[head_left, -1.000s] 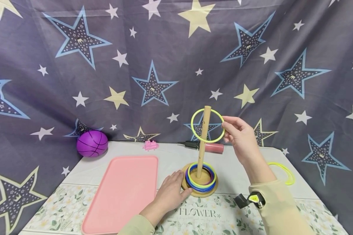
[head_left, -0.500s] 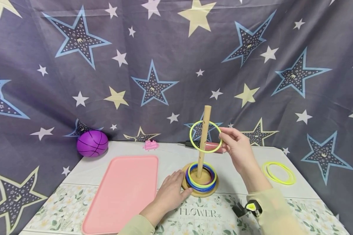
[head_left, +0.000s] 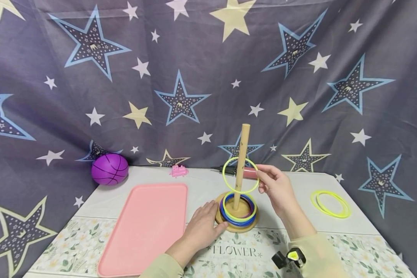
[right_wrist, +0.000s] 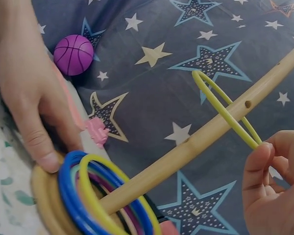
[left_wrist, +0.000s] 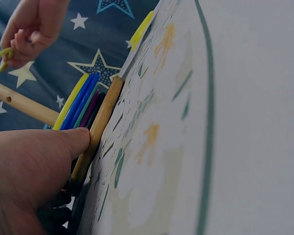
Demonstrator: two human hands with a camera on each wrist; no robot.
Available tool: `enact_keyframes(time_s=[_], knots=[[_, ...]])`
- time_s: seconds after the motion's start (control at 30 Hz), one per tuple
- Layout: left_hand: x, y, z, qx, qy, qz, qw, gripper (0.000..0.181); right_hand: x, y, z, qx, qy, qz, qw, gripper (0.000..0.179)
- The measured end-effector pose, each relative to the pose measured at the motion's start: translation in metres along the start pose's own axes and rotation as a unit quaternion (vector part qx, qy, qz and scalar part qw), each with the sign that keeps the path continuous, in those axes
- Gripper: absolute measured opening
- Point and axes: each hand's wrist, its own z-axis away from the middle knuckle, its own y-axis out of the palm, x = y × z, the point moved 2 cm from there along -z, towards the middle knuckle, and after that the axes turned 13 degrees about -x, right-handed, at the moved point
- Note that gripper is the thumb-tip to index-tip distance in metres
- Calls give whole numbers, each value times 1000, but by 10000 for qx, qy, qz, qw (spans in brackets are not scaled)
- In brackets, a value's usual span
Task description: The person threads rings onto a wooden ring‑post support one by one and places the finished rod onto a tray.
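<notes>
Around the upright wooden peg [head_left: 242,148], about midway up, hangs a tilted yellow ring [head_left: 223,175], its right edge pinched between the thumb and fingers of the right hand [head_left: 276,187]. The left hand [head_left: 203,224] rests with fingers extended on the left edge of the round wooden base [head_left: 241,229]; in the left wrist view its lower fingers sink into shadow, and both the held ring and the peg are cut off at the left. The ring stack [head_left: 244,222] encircles the peg's foot, yellow uppermost and blue beneath; the lowest rings are dim, seemingly green, purple and something darker. The red end of the pump [head_left: 249,172] disappears behind the right hand.

Compared with a second ago, the held ring and right hand have come down the peg, while the left hand stays put. The loose yellow rings [head_left: 346,213] at the right, then partly covered by the forearm, now show whole.
</notes>
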Motion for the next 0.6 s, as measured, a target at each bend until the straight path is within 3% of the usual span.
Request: enact_keyframes(time_s=[0.17, 0.6], knots=[[0, 0, 0, 9, 5, 15, 10000, 84, -14, -3, 2, -11, 92, 22, 10000, 16], [-1, -2, -1, 39, 5, -72, 10000, 83, -38, -15, 5, -96, 260, 561, 9980, 32]])
